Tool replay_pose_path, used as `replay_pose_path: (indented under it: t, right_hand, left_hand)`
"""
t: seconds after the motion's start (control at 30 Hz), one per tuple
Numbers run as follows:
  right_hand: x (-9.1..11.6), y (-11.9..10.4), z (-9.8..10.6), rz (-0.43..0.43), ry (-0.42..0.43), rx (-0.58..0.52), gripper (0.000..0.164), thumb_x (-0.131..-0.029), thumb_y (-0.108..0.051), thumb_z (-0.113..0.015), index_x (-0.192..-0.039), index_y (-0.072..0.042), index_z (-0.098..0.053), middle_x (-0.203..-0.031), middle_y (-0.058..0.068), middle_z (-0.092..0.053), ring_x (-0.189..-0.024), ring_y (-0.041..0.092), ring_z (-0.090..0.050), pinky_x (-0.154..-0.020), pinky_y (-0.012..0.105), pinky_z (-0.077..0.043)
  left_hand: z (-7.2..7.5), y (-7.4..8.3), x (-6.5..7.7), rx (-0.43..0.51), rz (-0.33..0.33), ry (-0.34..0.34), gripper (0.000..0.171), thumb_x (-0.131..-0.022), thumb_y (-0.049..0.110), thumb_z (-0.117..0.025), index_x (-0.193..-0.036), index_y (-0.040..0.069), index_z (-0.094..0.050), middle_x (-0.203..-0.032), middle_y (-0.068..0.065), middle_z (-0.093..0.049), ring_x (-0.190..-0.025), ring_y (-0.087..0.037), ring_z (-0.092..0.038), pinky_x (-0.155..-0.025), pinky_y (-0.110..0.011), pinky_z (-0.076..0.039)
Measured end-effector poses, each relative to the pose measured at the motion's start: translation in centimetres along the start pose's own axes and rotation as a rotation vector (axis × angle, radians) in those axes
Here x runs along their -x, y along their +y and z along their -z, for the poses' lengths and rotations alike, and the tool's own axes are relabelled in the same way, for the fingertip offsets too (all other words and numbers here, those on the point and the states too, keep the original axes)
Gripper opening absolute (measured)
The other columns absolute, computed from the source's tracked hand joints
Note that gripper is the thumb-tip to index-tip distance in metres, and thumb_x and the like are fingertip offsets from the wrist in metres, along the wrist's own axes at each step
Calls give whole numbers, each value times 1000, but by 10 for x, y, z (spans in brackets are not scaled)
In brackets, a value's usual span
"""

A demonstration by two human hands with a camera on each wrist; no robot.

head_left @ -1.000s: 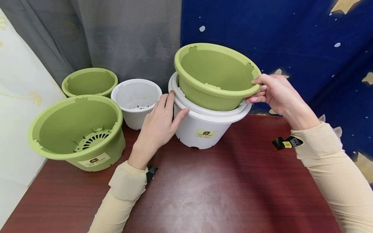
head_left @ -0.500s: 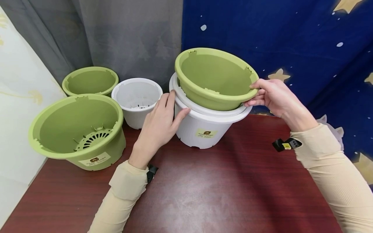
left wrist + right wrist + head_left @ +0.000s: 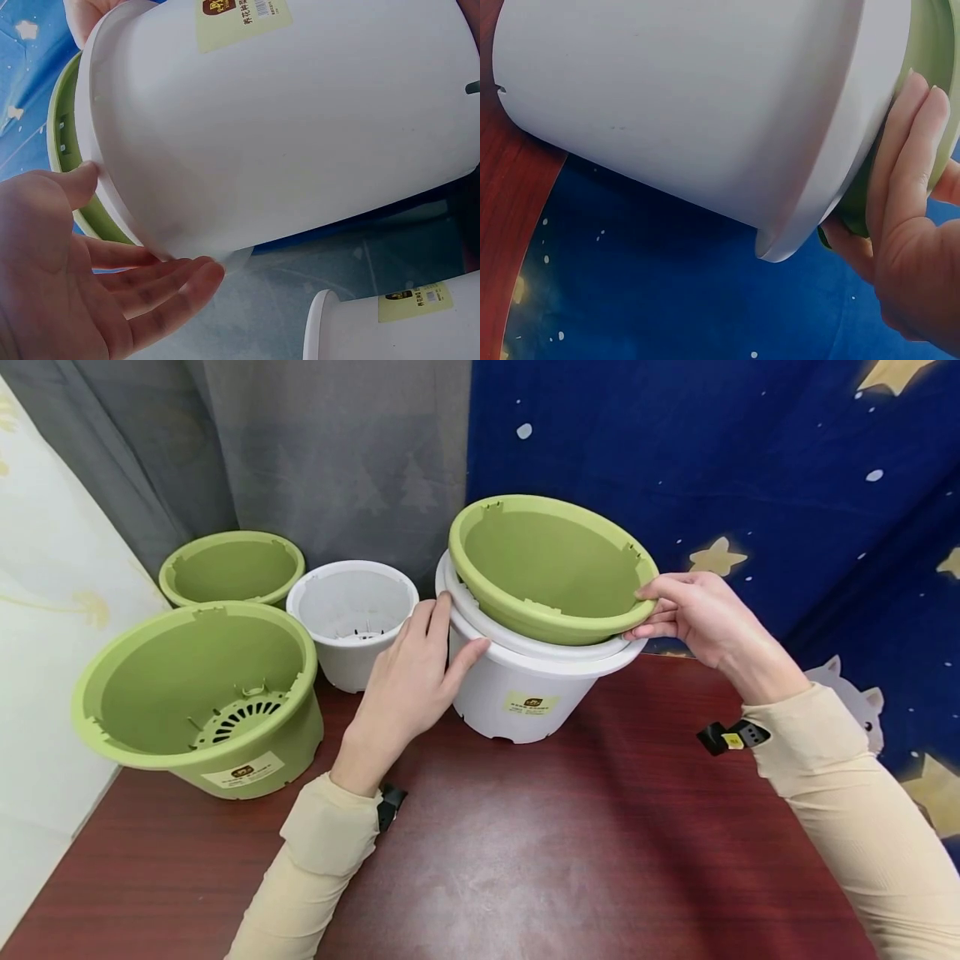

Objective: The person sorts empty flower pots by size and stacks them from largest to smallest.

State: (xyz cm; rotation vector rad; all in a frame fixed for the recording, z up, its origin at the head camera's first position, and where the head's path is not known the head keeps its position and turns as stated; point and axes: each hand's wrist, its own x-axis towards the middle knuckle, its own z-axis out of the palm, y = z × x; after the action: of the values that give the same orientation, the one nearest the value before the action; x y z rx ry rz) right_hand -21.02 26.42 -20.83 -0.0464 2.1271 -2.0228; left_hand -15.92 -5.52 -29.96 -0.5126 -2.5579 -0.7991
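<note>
A large white flowerpot (image 3: 517, 702) with a yellow label stands upright on the table; a second white rim (image 3: 555, 648) shows inside its own. A green flowerpot (image 3: 555, 560) sits partly down in it, tilted, its left side lower into the opening. My right hand (image 3: 693, 614) pinches the green pot's right rim, thumb inside and fingers beneath, also seen in the right wrist view. With fairly straight fingers, my left hand (image 3: 408, 672) rests against the white pot's left rim. In the left wrist view the left thumb (image 3: 84, 184) touches the rim and the fingers reach along the wall.
Left of the stack stand a small white flowerpot (image 3: 351, 635), a small green flowerpot (image 3: 232, 568) and a larger green flowerpot (image 3: 202, 693) with a slotted bottom. Grey and blue curtains (image 3: 660, 435) hang right behind the reddish table (image 3: 525, 852).
The right hand has lowered the green flowerpot's right side a little, shifting slightly left and deeper into the white one. The left hand stays at the rim.
</note>
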Motion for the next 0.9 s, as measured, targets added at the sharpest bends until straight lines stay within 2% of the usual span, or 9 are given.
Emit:
replay_pose_path:
  t: [0.53,0.9]
  right_hand:
    - [-1,4,2,6,1,-13,8,-97,0,-57,-97,6,-62,-74,17,-72,-64,23,-74,-63,26,-59]
    - [2,6,4,9,-28,-51,11,-99,-5,-61,-102,5,-59,-77,17,-73,-68,25,-75,-65,27,-59]
  left_hand:
    - [2,1,-1,-3,8,-10,75,-104,51,-50,-152,-5,-34,-138,-21,-47,-122,-36,-51,-87,-57,-51]
    - [3,1,-2,8,14,-22,74,-104,51,-50,-152,-3,-34,-138,-21,-47,-123,-37,-51,-88,-58,-51]
